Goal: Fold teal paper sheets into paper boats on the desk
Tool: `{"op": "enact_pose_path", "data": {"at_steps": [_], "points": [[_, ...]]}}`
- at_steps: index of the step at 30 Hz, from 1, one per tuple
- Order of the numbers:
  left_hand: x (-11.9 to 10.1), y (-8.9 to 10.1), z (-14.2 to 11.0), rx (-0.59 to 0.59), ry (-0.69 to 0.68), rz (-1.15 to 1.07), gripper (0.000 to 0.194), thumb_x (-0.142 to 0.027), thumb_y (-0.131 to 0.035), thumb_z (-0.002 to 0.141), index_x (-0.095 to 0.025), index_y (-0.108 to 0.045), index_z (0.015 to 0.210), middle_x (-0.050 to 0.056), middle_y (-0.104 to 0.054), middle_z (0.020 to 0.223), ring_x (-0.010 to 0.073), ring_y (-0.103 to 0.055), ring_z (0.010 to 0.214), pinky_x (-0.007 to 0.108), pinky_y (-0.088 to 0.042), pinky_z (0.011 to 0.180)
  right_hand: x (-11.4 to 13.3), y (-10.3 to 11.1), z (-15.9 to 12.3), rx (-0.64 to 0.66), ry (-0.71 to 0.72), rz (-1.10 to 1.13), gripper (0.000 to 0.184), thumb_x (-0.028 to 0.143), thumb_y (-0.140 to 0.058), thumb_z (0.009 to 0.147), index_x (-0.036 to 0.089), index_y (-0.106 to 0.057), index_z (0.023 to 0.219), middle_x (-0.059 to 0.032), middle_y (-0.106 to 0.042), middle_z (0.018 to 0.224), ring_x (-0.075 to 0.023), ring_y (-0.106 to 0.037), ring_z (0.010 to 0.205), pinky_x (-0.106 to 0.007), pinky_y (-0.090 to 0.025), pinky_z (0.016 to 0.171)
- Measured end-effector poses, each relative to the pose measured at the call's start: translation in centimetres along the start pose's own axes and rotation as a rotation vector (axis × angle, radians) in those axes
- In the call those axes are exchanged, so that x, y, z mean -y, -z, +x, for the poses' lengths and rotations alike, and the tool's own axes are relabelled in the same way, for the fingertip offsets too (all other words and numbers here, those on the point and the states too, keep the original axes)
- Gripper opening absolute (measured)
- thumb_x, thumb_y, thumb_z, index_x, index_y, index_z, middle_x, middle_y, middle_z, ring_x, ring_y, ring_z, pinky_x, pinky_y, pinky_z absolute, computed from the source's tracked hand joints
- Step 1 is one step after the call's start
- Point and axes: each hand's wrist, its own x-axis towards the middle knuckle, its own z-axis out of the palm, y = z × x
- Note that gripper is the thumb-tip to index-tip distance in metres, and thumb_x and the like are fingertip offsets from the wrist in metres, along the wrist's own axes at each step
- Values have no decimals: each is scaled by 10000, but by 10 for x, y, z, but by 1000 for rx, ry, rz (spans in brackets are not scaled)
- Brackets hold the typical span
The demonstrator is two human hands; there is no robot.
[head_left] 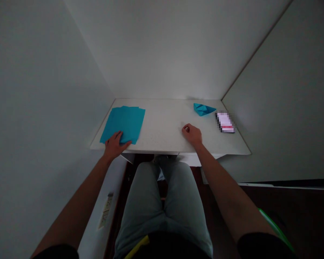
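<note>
A stack of blue paper sheets (125,122) lies on the left side of the white table (162,124), its edges slightly uneven. My left hand (115,145) rests on the stack's near edge with fingers spread, holding nothing. Over the middle right of the table, my right hand (193,135) has its fingers curled in a loose fist, and no object shows in it. Beyond that hand sits a folded blue paper boat (202,109), pointed toward the right and apart from the fingers.
A phone (225,122) with a lit, blurred screen lies near the table's right edge. Walls (164,50) enclose the table at the back, left and right. My legs (162,205) are in front of the table, and a socket strip (106,210) is low on the left wall.
</note>
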Motion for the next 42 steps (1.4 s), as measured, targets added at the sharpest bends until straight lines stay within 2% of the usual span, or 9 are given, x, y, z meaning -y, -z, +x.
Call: {"op": "enact_pose_path", "data": {"at_steps": [11,15,21,28,31,34,37,40,42], "points": [[13,19,23,80,-170,-87,485,-488,-526,971,-288,-770,1338,66,-713,1498,343,-660,1377,516,-490,1204,1,-1,2,-4,-4,0,149,338,-648,965,252,-758,1017,-22,-769,827,-218,-682,773,-322,-460,749],[7,29,30,-21,-114,-128,484,-525,-461,998,-262,-806,1213,82,-801,1323,354,-720,1253,498,-541,1127,2,0,1,3,-13,2,146,346,-646,968,253,-748,1012,-20,-765,822,-219,-681,778,-322,-457,751],[-48,40,39,-72,-303,-177,423,-535,-504,1028,-261,-814,1114,113,-816,1206,339,-734,1147,480,-524,1087,2,-1,1,0,6,16,277,400,-694,955,231,-724,1173,-23,-751,875,-225,-675,813,-342,-476,824],[-157,7,22,221,-638,-279,233,-470,-674,998,-303,-832,1037,74,-824,1124,273,-738,1095,400,-474,1089,-18,0,2,27,186,318,656,429,-814,826,256,-648,1436,-78,-684,1282,-209,-655,889,-397,-555,915],[-192,-2,15,243,-683,-336,183,-419,-714,981,-290,-840,1018,84,-823,1078,280,-738,1012,370,-502,997,-33,8,-7,104,371,470,738,417,-815,796,267,-636,1496,-137,-573,1464,-272,-659,1138,-447,-573,1008],[-210,4,17,204,-727,-326,146,-355,-721,983,-285,-843,1022,81,-819,1065,283,-734,979,362,-497,962,-42,16,-21,149,524,457,724,482,-805,822,274,-659,1500,-160,-521,1553,-357,-536,1429,-549,-461,1201],[-216,14,25,152,-744,-271,165,-348,-697,1004,-280,-838,1058,79,-814,1089,284,-731,985,361,-492,947,-45,19,-32,135,520,438,602,575,-744,903,292,-709,1433,-139,-540,1594,-372,-482,1508,-606,-338,1287],[-219,22,36,110,-711,-299,178,-352,-699,1010,-265,-835,1085,88,-807,1088,288,-731,974,358,-497,912,-45,18,-35,72,380,535,476,645,-569,1017,309,-759,1296,-104,-635,1523,-322,-544,1466,-585,-358,1280],[-224,27,41,112,-705,-363,166,-343,-714,1002,-262,-834,1082,83,-803,1079,288,-733,979,361,-496,919,-43,16,-35,60,334,553,474,698,-627,968,303,-787,1175,-97,-713,1400,-325,-617,1377,-570,-423,1232]]}}
